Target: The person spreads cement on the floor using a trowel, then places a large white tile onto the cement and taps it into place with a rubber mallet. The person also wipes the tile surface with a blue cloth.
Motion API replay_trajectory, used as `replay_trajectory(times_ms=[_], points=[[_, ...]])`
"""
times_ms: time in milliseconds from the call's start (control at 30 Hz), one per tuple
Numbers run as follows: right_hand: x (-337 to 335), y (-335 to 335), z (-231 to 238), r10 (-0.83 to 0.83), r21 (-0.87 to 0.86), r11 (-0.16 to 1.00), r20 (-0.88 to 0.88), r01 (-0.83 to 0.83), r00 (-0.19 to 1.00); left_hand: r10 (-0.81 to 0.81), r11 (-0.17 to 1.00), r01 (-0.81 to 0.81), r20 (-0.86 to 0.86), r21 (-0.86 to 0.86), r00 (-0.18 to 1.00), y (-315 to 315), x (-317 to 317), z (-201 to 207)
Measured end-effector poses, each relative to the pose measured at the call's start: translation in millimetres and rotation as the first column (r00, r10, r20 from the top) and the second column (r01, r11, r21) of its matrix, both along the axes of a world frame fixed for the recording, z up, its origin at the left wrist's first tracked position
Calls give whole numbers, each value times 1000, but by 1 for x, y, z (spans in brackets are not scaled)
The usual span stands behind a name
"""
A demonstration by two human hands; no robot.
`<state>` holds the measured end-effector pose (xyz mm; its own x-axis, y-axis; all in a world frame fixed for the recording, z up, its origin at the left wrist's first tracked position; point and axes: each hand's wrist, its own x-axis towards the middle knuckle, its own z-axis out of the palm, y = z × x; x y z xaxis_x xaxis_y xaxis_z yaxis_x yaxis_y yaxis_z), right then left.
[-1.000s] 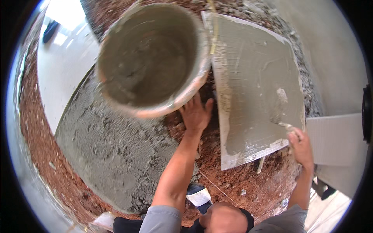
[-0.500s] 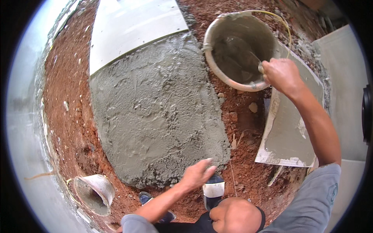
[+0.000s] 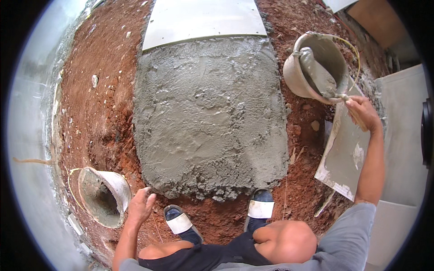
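Observation:
My right hand (image 3: 363, 112) grips the handle of a trowel at the near right rim of an upright bucket (image 3: 294, 74). The trowel's blade (image 3: 317, 71), coated in wet grey mortar, lies inside that bucket. Straight ahead of my feet spreads a slab of wet mortar (image 3: 210, 113), fairly even in the middle and crumbly along its near edge. My left hand (image 3: 141, 207) holds nothing, its fingers loosely bent and apart. It hovers near the slab's near left corner, beside a second bucket (image 3: 118, 187) that lies tipped on its side.
A white tile (image 3: 203, 19) covers the far part of the mortar. A mortar-smeared board (image 3: 346, 156) lies at the right, below the bucket. Reddish soil (image 3: 101, 122) with stones borders the slab. My sandalled feet (image 3: 261, 207) stand at its near edge. Thin string (image 3: 284, 198) runs beside them.
My left hand has swung left from the slab's near right corner toward the tipped bucket. My right hand has tilted the trowel, raising its mortar-covered blade into sight. The view has shifted.

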<state>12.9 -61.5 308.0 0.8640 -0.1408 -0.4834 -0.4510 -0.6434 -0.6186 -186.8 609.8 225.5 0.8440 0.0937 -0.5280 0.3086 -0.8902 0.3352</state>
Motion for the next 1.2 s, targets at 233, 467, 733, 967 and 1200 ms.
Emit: replay_trajectory(times_ms=[233, 467, 733, 967, 1200], points=[[-7, 97, 11, 35, 17, 999, 63, -37, 997, 342, 934, -307, 205, -184, 917, 51, -54, -64], [72, 258, -94, 429, -705, 653, 43, -277, 902, 568, 712, -486, 10, -506, 823, 59, -78, -103], [92, 282, -119, 12, -193, 981, 64, 0, 998, 720, 441, -592, -128, -674, 682, 85, -87, -117], [104, 427, -205, -445, 328, 864, 142, 382, 884, 733, 349, -559, -153, -752, 663, 102, -90, -136], [125, 587, -202, 182, -28, 983, 220, -180, 958, 782, 282, -627, -205, -726, 588, 107, -105, -144]])
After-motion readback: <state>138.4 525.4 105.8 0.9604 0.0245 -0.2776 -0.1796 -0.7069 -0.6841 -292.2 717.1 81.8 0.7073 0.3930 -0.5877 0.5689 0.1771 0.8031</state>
